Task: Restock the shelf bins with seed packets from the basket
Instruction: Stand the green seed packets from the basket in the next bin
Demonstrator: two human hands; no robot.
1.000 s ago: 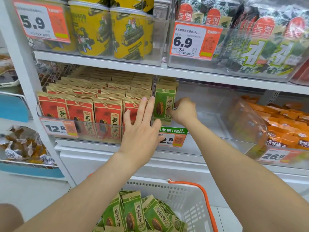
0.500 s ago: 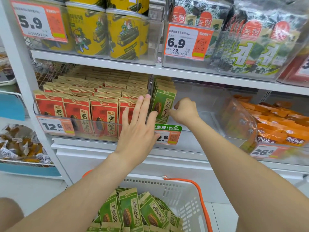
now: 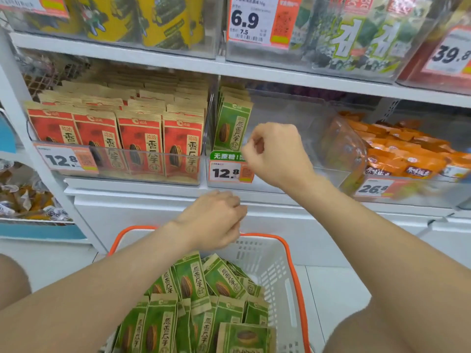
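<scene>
Though it is slotted, the plastic basket (image 3: 270, 253) holds flat packets (image 3: 193, 281).

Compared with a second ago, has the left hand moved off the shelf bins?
Yes. The left hand has dropped downward: it was up beside the green-topped 12.8 price tag, and is now below it, just above the orange basket rim.

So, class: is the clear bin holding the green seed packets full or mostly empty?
Mostly empty. A single row of green packets stands upright against the left wall of the clear bin; the rest is bare.
</scene>
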